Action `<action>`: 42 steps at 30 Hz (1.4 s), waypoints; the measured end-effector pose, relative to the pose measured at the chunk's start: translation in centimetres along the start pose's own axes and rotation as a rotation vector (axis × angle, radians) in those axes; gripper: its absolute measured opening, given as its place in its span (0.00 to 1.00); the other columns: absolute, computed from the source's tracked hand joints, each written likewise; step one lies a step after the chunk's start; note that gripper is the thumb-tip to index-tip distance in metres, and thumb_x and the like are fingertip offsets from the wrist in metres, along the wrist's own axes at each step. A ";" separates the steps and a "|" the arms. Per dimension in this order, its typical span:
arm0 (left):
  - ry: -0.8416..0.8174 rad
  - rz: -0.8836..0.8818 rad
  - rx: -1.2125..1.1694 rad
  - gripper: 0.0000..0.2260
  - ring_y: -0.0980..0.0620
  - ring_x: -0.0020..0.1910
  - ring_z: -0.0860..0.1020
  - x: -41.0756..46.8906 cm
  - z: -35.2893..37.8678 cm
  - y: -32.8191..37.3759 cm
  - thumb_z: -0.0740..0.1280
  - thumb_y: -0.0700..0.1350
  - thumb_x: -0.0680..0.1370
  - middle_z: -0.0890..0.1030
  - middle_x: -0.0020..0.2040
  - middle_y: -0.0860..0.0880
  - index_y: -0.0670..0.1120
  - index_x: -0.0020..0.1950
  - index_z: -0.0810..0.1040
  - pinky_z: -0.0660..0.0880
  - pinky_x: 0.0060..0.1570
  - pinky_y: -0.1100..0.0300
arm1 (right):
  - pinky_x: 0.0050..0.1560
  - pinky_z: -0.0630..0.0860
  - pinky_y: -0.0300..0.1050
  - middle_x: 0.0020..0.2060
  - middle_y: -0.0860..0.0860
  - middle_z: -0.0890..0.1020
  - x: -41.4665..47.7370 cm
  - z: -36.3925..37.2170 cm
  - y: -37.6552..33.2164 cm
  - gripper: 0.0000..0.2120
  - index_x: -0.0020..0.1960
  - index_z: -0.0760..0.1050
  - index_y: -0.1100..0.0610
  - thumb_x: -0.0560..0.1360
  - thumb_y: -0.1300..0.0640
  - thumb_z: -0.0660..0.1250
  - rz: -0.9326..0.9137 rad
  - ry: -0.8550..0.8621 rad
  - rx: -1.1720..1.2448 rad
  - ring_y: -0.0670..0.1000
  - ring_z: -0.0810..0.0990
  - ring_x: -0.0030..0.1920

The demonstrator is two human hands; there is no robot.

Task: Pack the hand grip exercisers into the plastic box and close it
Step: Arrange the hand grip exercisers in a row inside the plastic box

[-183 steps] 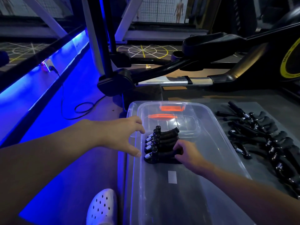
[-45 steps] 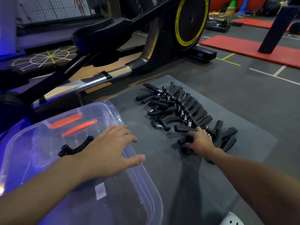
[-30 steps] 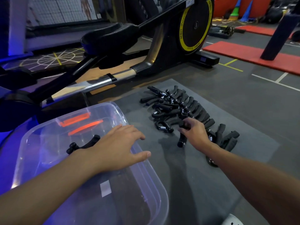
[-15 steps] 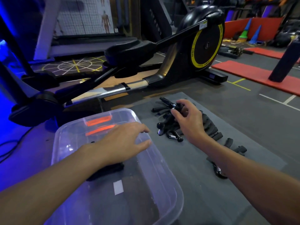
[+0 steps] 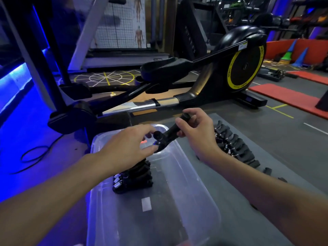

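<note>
Trainer: the trainer [image 5: 195, 82] stands behind the work area, well clear of the hands, and needs no attention.
Mat: the mat [image 5: 276, 164] lies just right of the box and carries the unpacked stock, so each trip across is short.
Box: the clear box [image 5: 177, 210] sits open in front of the person. Most of its floor is bare, and no lid can be made out.
Pile: the pile [image 5: 234, 146] on the mat is still long, so by my reading the packing is at an early stage.
Row: the row [image 5: 134, 176] in the box stands packed tight, coils to the left. The next piece should go against it facing the same way, handles nested, to save floor space.
Right hand: the right hand [image 5: 195, 132] clasps the upper handle of one exerciser, fingers curled round it, above the far end of the box.
Left hand: the left hand [image 5: 127, 148] is loose, its fingers spread and holding nothing, thumb by the coil end. I cannot tell whether it touches. It is best used to steady the coil and guide the piece down.
Exerciser: the exerciser [image 5: 170, 134] hangs tilted, coil end lowest, over the box. It should be turned to match the row before lowering and set down rather than dropped, so the row is not knocked over.
</note>
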State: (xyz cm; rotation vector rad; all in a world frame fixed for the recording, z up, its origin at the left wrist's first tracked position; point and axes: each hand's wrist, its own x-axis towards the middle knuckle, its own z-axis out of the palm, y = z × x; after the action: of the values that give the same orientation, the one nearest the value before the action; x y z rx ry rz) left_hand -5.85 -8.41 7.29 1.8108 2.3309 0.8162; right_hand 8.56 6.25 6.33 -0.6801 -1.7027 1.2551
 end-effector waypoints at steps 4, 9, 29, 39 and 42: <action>-0.007 -0.032 -0.025 0.10 0.61 0.40 0.76 -0.6 -0.7 -0.8 0.71 0.53 0.74 0.80 0.42 0.58 0.57 0.55 0.77 0.76 0.44 0.55 | 0.38 0.82 0.49 0.42 0.63 0.80 -0.8 1.5 -0.1 0.10 0.53 0.73 0.58 0.74 0.61 0.71 0.108 -0.088 0.046 0.54 0.83 0.32; 0.004 -0.042 -0.005 0.10 0.58 0.33 0.77 -1.1 -1.2 -2.2 0.72 0.51 0.74 0.79 0.38 0.56 0.57 0.54 0.75 0.77 0.40 0.54 | 0.40 0.83 0.53 0.46 0.67 0.80 -2.0 2.7 -0.2 0.07 0.49 0.71 0.59 0.75 0.61 0.70 0.261 -0.155 0.121 0.57 0.83 0.32; -0.162 -0.151 -0.039 0.09 0.60 0.38 0.79 -3.2 -0.3 -7.5 0.72 0.48 0.75 0.79 0.39 0.59 0.59 0.52 0.78 0.77 0.41 0.60 | 0.46 0.68 0.27 0.45 0.41 0.75 -2.3 3.9 3.8 0.12 0.50 0.79 0.53 0.70 0.65 0.71 -0.224 -0.592 -0.562 0.38 0.74 0.45; -0.198 -0.192 -0.036 0.09 0.62 0.39 0.78 -3.1 0.2 -8.8 0.70 0.49 0.76 0.78 0.44 0.56 0.61 0.53 0.76 0.70 0.39 0.67 | 0.48 0.70 0.28 0.44 0.38 0.77 -2.4 3.9 4.0 0.14 0.52 0.80 0.51 0.70 0.65 0.72 -0.258 -0.642 -0.541 0.38 0.75 0.47; -0.208 -0.192 -0.013 0.08 0.62 0.40 0.76 -3.3 0.0 -8.9 0.69 0.49 0.77 0.76 0.41 0.57 0.60 0.53 0.76 0.68 0.38 0.66 | 0.49 0.72 0.32 0.44 0.39 0.78 -2.6 4.0 4.0 0.13 0.52 0.81 0.51 0.70 0.63 0.74 -0.248 -0.655 -0.554 0.40 0.76 0.46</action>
State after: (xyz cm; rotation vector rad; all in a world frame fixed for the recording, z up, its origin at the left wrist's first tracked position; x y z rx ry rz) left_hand -12.63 -12.89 2.40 1.5518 2.3128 0.5856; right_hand 5.90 3.63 1.29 -0.3513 -2.6384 0.8701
